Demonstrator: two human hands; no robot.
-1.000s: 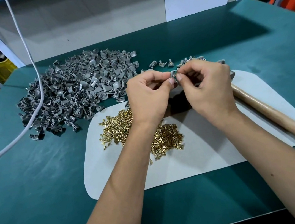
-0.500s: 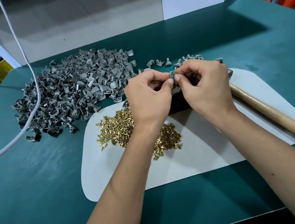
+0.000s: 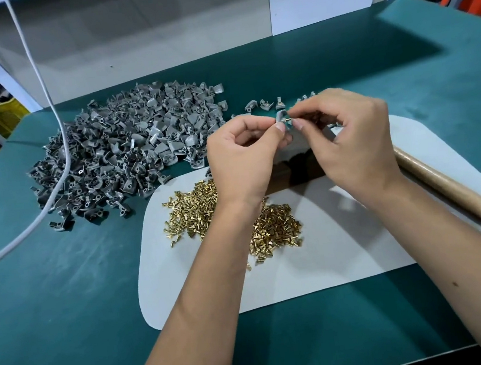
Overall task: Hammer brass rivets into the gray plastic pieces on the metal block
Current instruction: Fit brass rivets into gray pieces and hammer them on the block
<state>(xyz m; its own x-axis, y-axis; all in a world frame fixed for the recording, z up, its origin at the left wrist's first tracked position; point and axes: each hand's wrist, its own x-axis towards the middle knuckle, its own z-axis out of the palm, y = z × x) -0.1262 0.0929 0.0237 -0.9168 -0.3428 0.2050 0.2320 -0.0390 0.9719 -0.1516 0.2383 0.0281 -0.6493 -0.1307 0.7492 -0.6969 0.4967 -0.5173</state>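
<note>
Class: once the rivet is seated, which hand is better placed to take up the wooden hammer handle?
Probably the right hand: the wooden hammer handle lies beside its wrist; the left hand grips the gray plastic piece.

- Looking forward and down from head height at the green table (image 3: 69, 324), close above both forearms.
- Facing the white back panel (image 3: 153, 26).

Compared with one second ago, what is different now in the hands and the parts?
The hands drew slightly apart: a brass rivet now shows between the right hand and the gray piece pinched by the left hand. Piles and hammer handle are unchanged.
</note>
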